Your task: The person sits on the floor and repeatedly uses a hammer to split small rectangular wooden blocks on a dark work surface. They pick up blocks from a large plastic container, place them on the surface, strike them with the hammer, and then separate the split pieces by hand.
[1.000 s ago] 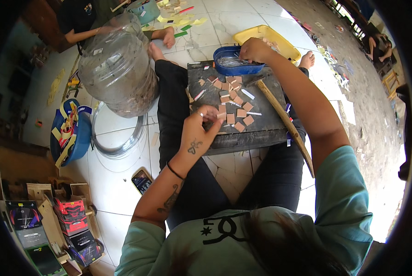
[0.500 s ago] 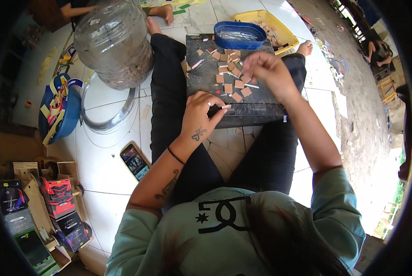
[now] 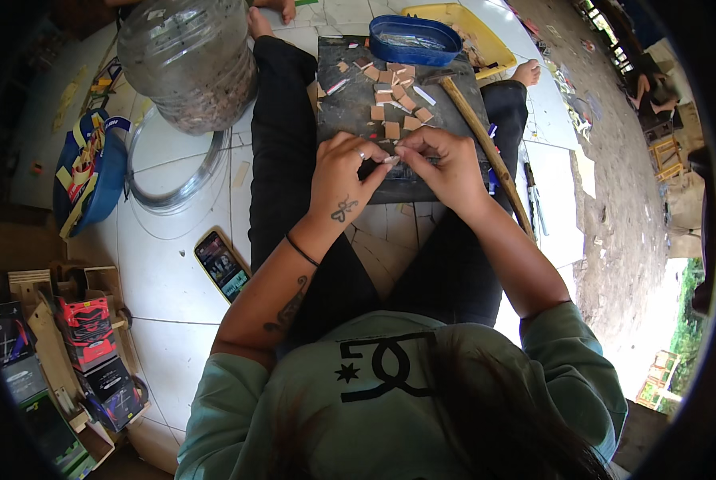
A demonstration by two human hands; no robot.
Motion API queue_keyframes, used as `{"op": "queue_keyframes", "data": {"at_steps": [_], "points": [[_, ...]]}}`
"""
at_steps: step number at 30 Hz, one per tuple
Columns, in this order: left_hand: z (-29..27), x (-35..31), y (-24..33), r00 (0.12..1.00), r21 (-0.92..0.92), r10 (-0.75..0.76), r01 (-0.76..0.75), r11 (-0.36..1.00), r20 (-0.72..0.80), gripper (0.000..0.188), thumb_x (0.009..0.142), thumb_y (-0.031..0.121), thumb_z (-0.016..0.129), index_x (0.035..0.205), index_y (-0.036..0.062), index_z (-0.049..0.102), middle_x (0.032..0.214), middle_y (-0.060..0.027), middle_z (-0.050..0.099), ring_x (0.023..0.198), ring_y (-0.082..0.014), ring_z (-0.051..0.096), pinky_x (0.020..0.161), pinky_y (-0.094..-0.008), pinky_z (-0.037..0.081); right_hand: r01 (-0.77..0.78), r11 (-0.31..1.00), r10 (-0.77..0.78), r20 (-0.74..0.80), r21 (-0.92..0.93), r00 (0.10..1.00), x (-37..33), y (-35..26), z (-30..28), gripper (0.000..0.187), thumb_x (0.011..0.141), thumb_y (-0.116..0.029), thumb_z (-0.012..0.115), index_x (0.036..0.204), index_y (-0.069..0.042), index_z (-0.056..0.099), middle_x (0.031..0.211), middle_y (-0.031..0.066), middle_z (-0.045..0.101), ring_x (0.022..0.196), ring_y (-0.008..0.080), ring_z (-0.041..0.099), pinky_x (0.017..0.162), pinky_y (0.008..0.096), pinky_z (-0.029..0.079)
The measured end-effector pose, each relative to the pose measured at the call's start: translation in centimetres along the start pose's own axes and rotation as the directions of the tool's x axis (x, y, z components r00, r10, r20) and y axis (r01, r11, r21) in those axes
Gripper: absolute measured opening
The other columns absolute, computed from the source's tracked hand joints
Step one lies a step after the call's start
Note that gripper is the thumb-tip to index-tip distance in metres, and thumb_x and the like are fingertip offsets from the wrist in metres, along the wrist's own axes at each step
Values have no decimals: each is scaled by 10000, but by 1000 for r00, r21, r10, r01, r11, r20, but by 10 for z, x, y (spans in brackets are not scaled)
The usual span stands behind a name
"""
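Observation:
My left hand [image 3: 343, 172], ring on one finger, is pinched on a small pale wooden piece [image 3: 390, 160] above the near edge of a dark board [image 3: 338, 120]. Close against it, my right hand [image 3: 447, 164] has its thumb and forefinger pressed together; whatever they hold is too small to make out. Several flat tan squares [image 3: 392, 129] lie scattered on the board beyond my fingers. Across the board's right side rests a hammer [image 3: 478, 128] with a wooden handle. A blue oval tub [image 3: 415, 54] of thin, light slivers stands at the far edge.
Behind the tub is a yellow basin [image 3: 498, 52] with small wooden pieces. To the left are a large clear plastic jug [image 3: 186, 72], a wire coil [image 3: 162, 204], a blue basin of strips [image 3: 106, 192], a phone [image 3: 220, 264] and wooden racks with colourful boxes [image 3: 90, 340]. Pens [image 3: 531, 192] lie at right.
My right hand has come down from over the squares to meet my left fingertips. The hammer, not visible before, now shows at the right. The whole view has shifted slightly.

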State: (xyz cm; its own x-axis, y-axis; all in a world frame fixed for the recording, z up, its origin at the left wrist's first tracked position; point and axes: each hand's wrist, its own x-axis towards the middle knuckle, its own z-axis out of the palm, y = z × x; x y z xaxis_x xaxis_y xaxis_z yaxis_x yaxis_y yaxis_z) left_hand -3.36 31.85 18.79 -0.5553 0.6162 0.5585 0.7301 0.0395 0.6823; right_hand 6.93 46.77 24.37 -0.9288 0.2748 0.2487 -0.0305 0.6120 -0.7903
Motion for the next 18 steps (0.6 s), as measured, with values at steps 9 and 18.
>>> {"op": "queue_keyframes", "data": {"at_steps": [9,18], "points": [[0,0,1,1000,7,5,-5,1000,-6,106,741,131,767,775,84,679,803,8,664,870,-197,595,825,-356,403,73,997,-73,-52,5,996,0,2,1,68,831,9,675,895,32,669,821,117,709,727,164,699,670,275,546],[0,0,1,1000,9,8,-8,1000,-14,108,741,135,769,770,85,678,791,13,658,859,-192,591,817,-348,403,84,995,-85,-12,-59,996,0,0,0,83,840,14,695,918,39,680,856,104,714,783,142,695,724,272,556]]}}
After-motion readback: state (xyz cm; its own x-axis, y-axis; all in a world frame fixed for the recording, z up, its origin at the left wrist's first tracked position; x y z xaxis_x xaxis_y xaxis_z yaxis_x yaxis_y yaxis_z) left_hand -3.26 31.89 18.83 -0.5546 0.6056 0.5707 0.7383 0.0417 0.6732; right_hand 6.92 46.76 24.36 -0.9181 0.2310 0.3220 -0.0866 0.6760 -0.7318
